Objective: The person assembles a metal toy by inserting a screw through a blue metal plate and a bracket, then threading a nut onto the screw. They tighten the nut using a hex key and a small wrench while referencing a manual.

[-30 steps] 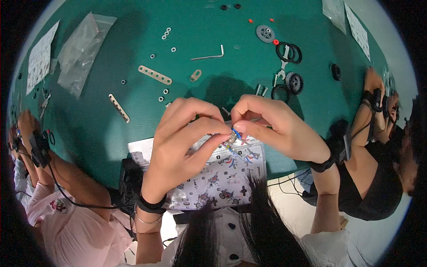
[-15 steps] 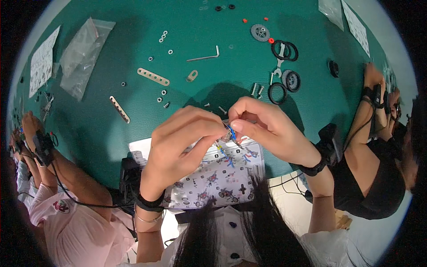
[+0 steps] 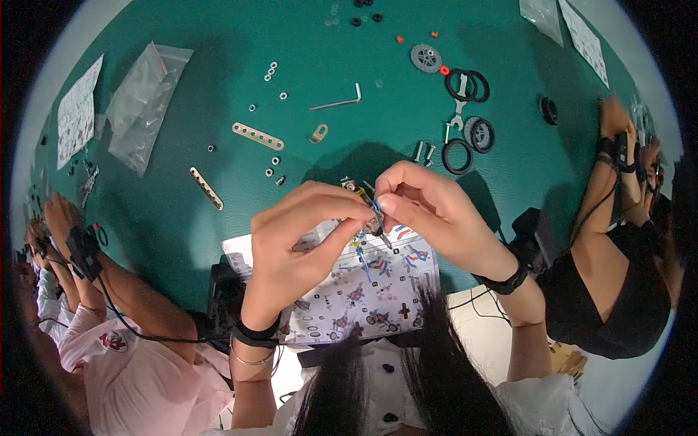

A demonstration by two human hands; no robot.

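Note:
Over a printed instruction sheet (image 3: 345,309) my two hands meet, pinching a small metal assembly (image 3: 373,222) with blue and yellow parts. My left hand (image 3: 302,232) grips it between thumb and fingertips from the left. From the right, my right hand (image 3: 429,207) closes thumb and forefinger on a blue piece of it. A metal end with a yellow bit shows beyond the fingertips, and a thin dark tip and a blue strip stick out below. Much of the assembly is hidden by my fingers.
Beyond my hands lie perforated strips (image 3: 258,136), a bent bracket (image 3: 318,133), a hex key (image 3: 338,103), bolts (image 3: 429,154) and nuts (image 3: 271,70). Further right are a small wrench (image 3: 459,102), a grey wheel (image 3: 426,57) and black tyres (image 3: 456,156). Plastic bags (image 3: 149,105) and co-workers flank me.
The table and its parts have shifted slightly right and down in view. More of the assembly's metal and yellow end shows beyond my fingertips. Both hands keep their pinch.

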